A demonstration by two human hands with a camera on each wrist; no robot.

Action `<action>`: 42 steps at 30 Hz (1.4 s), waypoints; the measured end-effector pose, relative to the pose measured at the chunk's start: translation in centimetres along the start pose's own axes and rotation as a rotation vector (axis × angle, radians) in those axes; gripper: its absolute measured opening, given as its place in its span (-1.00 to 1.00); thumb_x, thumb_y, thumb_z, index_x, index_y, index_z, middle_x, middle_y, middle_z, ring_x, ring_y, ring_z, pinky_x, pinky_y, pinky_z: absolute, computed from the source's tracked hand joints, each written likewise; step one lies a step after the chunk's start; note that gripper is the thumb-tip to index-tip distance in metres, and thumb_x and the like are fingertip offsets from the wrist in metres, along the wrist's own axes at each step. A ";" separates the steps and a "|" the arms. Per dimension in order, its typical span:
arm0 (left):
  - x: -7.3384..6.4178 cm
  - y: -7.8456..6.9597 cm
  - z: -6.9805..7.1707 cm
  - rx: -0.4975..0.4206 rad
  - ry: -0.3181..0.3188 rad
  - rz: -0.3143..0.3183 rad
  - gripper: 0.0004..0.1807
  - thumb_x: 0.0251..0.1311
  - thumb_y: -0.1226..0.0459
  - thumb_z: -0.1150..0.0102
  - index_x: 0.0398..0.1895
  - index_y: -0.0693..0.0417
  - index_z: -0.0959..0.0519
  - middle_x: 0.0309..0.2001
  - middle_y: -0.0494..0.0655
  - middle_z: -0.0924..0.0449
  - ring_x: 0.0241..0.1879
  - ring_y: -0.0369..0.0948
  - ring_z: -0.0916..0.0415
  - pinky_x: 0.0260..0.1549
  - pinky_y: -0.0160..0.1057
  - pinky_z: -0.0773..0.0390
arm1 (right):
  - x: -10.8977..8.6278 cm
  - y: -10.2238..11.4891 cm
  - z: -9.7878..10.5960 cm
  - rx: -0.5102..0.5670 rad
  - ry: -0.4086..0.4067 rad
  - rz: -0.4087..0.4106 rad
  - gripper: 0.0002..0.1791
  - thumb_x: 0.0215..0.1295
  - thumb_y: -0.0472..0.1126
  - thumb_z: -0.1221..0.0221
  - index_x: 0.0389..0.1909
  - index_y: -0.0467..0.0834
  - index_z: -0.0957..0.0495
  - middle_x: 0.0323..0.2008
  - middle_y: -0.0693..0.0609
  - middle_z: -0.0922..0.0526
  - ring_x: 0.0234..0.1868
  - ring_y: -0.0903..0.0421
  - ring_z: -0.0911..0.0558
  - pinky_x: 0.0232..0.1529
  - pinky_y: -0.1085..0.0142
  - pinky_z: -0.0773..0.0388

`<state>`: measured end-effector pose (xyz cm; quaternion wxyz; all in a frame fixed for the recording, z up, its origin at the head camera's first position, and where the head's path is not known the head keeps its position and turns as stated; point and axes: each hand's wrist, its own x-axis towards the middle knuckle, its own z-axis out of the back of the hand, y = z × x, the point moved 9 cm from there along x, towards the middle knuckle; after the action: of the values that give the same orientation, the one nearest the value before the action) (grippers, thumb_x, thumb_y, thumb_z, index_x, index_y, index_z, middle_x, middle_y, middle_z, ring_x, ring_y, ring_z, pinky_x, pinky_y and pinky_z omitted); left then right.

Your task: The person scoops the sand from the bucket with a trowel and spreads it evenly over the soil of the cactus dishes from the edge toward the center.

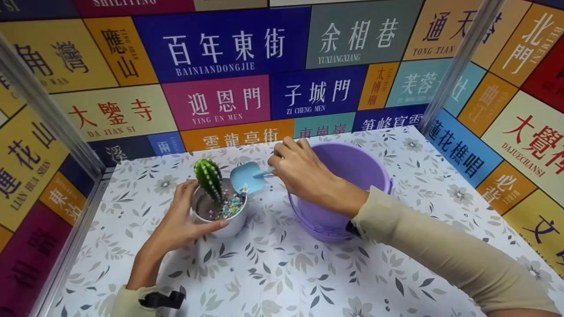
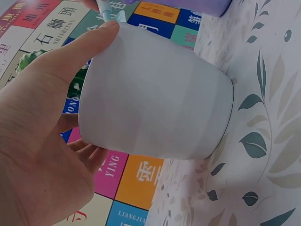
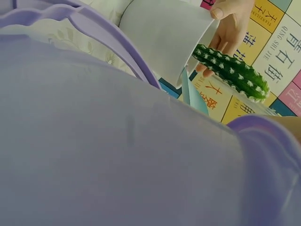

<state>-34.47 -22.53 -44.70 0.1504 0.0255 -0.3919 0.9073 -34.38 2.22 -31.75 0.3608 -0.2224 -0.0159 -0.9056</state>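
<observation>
In the head view my left hand [image 1: 174, 222] grips a white pot [image 1: 233, 226], thumb on the near side of the rim and fingers round the far left. A green cactus [image 1: 208, 176] stands in the pot, with brown soil and small coloured pebbles [image 1: 231, 207] at its base. My right hand [image 1: 304, 174] holds a small light-blue shovel [image 1: 247, 176] by its handle. The blade overlaps the pot's right rim, a few pebbles at its tip. From the left wrist, the pot's smooth side [image 2: 155, 94] fills the middle. The right wrist view shows the blade [image 3: 194, 96] beside the rim.
A purple bucket [image 1: 357, 165] stands right of the pot, under my right forearm; its wall [image 3: 117, 155] blocks much of the right wrist view. The table has a leaf-patterned cover [image 1: 264, 273]. Colourful panels with Chinese lettering [image 1: 220, 48] enclose the back and sides.
</observation>
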 end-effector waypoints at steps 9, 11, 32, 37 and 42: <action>0.2 0.2 0.2 -0.050 -0.007 -0.011 0.36 -0.05 -0.23 -0.70 0.74 -0.05 -0.10 0.65 0.16 -0.13 0.63 0.17 -0.18 0.58 0.44 -0.19 | -0.1 0.5 0.5 -0.089 -0.068 0.048 -0.85 0.52 -0.22 -0.29 -0.03 -0.16 -0.76 -0.06 -0.07 -0.69 -0.01 -0.07 -0.50 -0.02 0.06 -0.41; 0.2 0.2 0.3 -0.065 -0.009 -0.017 0.36 -0.06 -0.22 -0.72 0.74 -0.08 -0.12 0.65 0.14 -0.16 0.62 0.15 -0.20 0.58 0.42 -0.20 | -0.2 0.7 0.7 -0.107 -0.087 0.060 -0.86 0.50 -0.26 -0.29 -0.03 -0.15 -0.75 -0.07 -0.07 -0.68 -0.02 -0.07 -0.49 -0.02 0.07 -0.41; 0.2 -0.3 0.1 -0.088 0.052 -0.065 0.27 0.14 -0.11 -0.63 0.78 -0.06 -0.02 0.74 0.12 -0.05 0.71 0.18 -0.04 0.62 0.45 -0.07 | -1.0 -0.7 1.5 -0.085 -0.112 0.042 -0.83 0.60 -0.21 -0.20 0.00 -0.14 -0.75 -0.09 -0.03 -0.67 -0.04 -0.06 -0.49 -0.02 0.09 -0.39; 0.2 -0.3 0.1 -0.081 0.049 -0.071 0.29 0.14 -0.11 -0.63 0.78 0.01 -0.01 0.74 0.14 -0.04 0.72 0.18 -0.02 0.63 0.44 -0.06 | -1.6 -2.0 1.9 -0.039 -0.077 -0.008 -0.78 0.63 -0.14 -0.19 0.06 -0.12 -0.75 -0.04 -0.05 -0.69 0.01 -0.07 -0.51 0.03 0.06 -0.41; 0.1 0.0 0.1 -0.065 0.045 -0.044 0.21 0.25 -0.16 -0.52 0.77 0.03 -0.01 0.74 0.15 -0.03 0.73 0.19 0.01 0.63 0.47 -0.03 | -2.6 -3.9 3.0 -0.006 -0.073 -0.059 -0.76 0.64 -0.09 -0.18 0.06 -0.10 -0.74 -0.02 -0.05 -0.68 0.00 -0.06 -0.50 0.02 0.05 -0.41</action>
<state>-34.60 -22.56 -44.61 0.1800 0.0086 -0.4169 0.8909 -34.10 7.35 -29.66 0.3326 -0.2561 -0.0329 -0.9070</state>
